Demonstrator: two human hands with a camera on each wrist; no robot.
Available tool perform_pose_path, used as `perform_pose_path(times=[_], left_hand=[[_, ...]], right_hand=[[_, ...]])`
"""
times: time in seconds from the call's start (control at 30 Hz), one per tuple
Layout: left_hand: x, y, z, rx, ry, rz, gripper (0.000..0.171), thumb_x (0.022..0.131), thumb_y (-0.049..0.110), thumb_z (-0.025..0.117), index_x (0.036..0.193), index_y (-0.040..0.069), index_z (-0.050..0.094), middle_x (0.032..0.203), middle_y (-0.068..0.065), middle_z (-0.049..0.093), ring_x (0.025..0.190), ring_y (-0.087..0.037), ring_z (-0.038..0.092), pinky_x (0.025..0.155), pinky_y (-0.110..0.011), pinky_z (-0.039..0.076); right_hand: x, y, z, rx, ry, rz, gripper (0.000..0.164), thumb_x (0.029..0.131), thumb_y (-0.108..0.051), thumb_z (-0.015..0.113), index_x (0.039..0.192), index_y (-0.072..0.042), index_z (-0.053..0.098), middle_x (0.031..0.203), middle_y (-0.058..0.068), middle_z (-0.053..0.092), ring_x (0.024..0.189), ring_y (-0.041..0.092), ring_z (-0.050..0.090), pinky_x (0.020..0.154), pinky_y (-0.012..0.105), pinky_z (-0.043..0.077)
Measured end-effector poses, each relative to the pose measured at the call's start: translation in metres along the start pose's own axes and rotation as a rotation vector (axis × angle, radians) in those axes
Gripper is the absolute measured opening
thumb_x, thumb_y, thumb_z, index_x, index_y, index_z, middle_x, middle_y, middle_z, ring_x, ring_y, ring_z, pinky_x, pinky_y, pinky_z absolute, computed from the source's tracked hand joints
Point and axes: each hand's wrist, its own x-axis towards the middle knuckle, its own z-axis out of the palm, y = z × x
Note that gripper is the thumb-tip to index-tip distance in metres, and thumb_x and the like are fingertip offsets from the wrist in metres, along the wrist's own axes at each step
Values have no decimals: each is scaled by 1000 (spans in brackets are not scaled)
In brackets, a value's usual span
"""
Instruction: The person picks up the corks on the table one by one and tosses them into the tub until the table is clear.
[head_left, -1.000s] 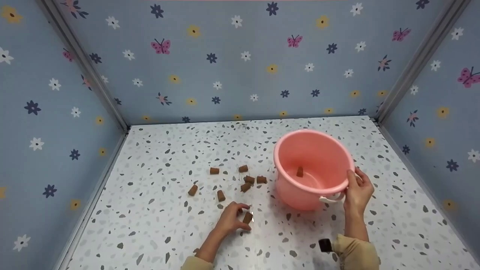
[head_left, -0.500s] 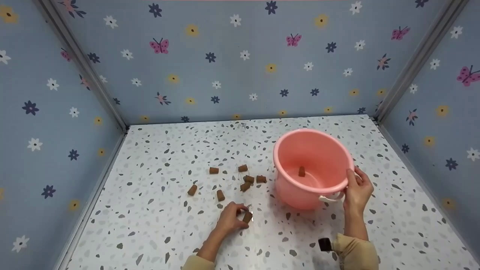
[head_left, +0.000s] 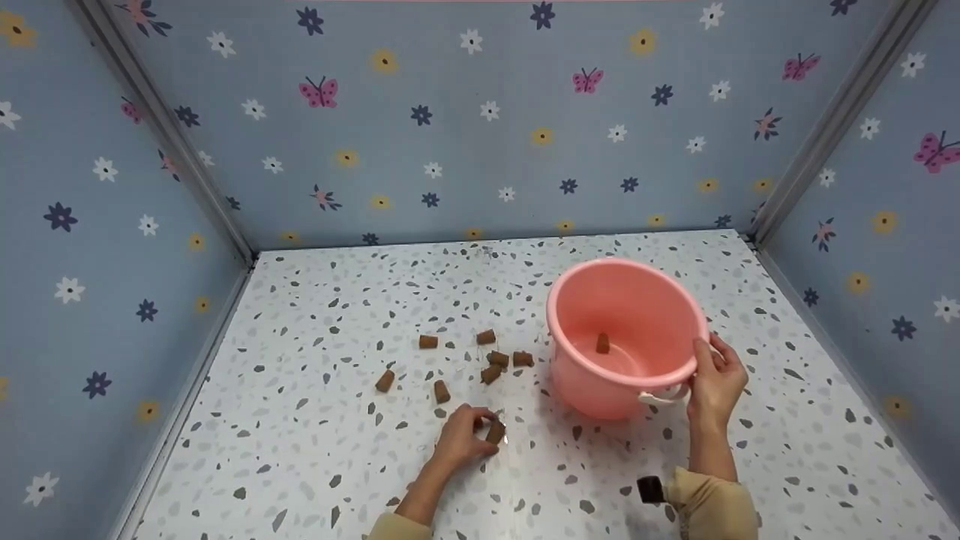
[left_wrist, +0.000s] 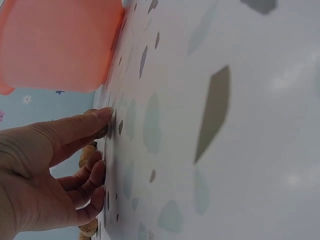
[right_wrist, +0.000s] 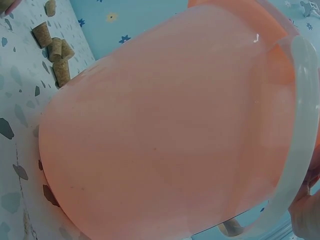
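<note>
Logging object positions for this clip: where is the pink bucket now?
In the head view, the pink bucket is right of centre, just right of the scattered corks, with the right hand gripping its rim.

Our white desk (head_left: 315, 420) with those grey terrazzo-style flecks (head_left: 335, 478), pink bucket (head_left: 600, 397) sitting over on the right, seven little brown corks (head_left: 441, 391) scattered left of it, three kinda bunched up, the rest lying loose

A booth-like enclosure — blue panels (head_left: 450, 142) printed with flowers (head_left: 643, 42) and butterflies (head_left: 319, 92), joined by grey corner strips (head_left: 172, 135), around a speckled table (head_left: 315, 450).
</note>
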Motion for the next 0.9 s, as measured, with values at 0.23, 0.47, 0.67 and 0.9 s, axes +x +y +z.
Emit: perform_pose_path(times=[0.23, 0.47, 0.67, 0.9], left_hand=[[1, 7, -2, -31, 12, 0, 39, 58, -1, 75, 94, 1, 63, 81, -8, 49, 74, -23, 47, 65, -30, 38], [2, 15, -6, -12, 41, 78, 36, 59, -2, 75, 93, 0, 63, 78, -10, 51, 70, -24, 49, 61, -28, 40], [6, 27, -13, -26, 77, 127, 36, 61, -3, 74, 95, 0, 62, 78, -12, 51, 70, -29, 49, 61, -28, 40], [12, 43, -20, -56, 92, 147, 36, 63, -2, 74, 97, 1, 62, 79, -12, 52, 72, -28, 50, 62, -29, 41]], right_hand=[[-36, -51, 19, -5, -33, 61, 48, 73, -22, 73, 115, -6, 57, 90, 13, 62, 74, 22, 62, 58, 30, 51], [-41, -58, 22, -17, -25, 79, 47, 74, -21, 72, 116, -5, 56, 89, 13, 62, 71, 21, 62, 55, 30, 51], [-3, -5, 0, 18, -30, -2, 50, 69, -27, 76, 112, -8, 59, 92, 17, 62, 71, 24, 62, 51, 29, 50], [-31, -46, 16, 44, -51, 73, 43, 76, -13, 70, 115, -3, 56, 85, 13, 63, 68, 22, 62, 52, 31, 51]])
